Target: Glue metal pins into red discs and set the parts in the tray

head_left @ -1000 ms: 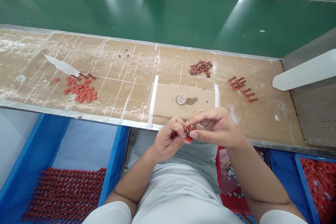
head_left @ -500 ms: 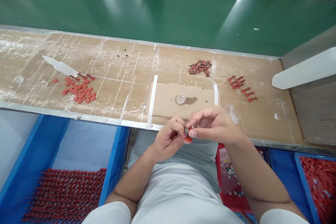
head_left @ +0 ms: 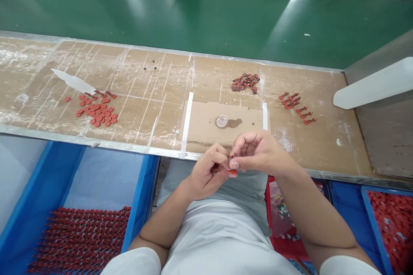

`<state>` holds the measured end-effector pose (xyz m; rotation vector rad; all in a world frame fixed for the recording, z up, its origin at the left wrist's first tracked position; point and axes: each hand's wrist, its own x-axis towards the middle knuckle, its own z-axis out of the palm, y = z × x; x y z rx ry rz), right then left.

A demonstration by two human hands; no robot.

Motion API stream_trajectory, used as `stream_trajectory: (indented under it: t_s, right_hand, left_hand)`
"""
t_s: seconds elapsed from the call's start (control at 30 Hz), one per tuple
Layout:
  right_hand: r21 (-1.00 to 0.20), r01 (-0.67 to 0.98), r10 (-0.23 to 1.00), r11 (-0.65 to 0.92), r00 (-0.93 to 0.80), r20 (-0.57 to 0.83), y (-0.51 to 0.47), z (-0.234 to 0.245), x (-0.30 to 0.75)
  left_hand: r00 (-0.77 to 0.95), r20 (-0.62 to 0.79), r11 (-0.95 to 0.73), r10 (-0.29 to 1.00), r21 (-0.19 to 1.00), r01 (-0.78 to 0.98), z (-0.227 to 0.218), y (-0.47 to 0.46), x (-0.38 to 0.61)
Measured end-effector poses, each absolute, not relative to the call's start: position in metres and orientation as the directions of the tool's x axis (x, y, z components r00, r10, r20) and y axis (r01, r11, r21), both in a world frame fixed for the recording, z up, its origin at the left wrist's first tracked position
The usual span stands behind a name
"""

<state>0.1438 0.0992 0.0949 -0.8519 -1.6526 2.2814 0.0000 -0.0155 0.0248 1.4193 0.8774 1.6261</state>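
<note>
My left hand (head_left: 211, 171) is closed on a small red disc (head_left: 232, 172), whose edge shows at the fingertips in front of the bench. Another bit of red shows inside its curled fingers, mostly hidden. Thumb and forefinger of my right hand (head_left: 258, 154) pinch a small red-and-black figure (head_left: 233, 155) right above the disc; whether the two pieces are joined, I cannot tell. Beyond the hands, a small clear cup (head_left: 222, 121) stands on a taped cardboard sheet (head_left: 200, 122), beside a dark wet stain.
Loose red discs (head_left: 103, 114) lie at left near a white strip (head_left: 73, 80). A pile of red-and-black figures (head_left: 245, 82) is at the back; several figures on discs (head_left: 303, 112) stand at right. Blue bins (head_left: 138, 197) with rows of red pieces (head_left: 84, 236) flank my lap.
My right fingers have shifted slightly left and closed further over the figure, covering more of it. The left hand stays almost still; nothing on the bench has moved.
</note>
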Motion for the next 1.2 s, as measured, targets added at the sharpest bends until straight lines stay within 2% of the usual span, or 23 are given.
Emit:
stream_trajectory:
  t_s: [0.37,0.73,0.9,1.03,1.13,1.2]
  right_hand:
    - [-0.894,0.161,0.455,-0.419,-0.815,-0.360,0.098,0.096,0.143]
    - [-0.905,0.188,0.493,-0.382,-0.787,-0.371,0.098,0.096,0.144]
    - [-0.902,0.125,0.562,-0.414,-0.744,-0.361,0.097,0.098,0.143]
    - [-0.916,0.056,0.632,-0.397,-0.707,-0.317,0.095,0.090,0.149]
    - [-0.954,0.024,0.758,-0.298,-0.602,-0.252,0.093,0.077,0.160]
    - [-0.988,0.059,0.882,-0.140,-0.445,-0.151,0.096,0.066,0.175]
  left_hand:
    - [-0.075,0.449,-0.454,0.890,0.887,-0.087,0.029,-0.016,-0.001]
    - [-0.105,0.463,-0.470,0.880,0.881,-0.053,0.031,-0.015,0.000]
    - [-0.212,0.401,-0.420,0.891,0.906,-0.057,0.028,-0.014,0.003]
    - [-0.295,0.284,-0.341,0.913,0.925,-0.167,0.026,-0.014,0.005]
    - [-0.361,0.175,-0.291,0.916,0.910,-0.296,0.026,-0.014,0.003]
    - [-0.409,0.073,-0.252,0.910,0.880,-0.403,0.028,-0.013,-0.002]
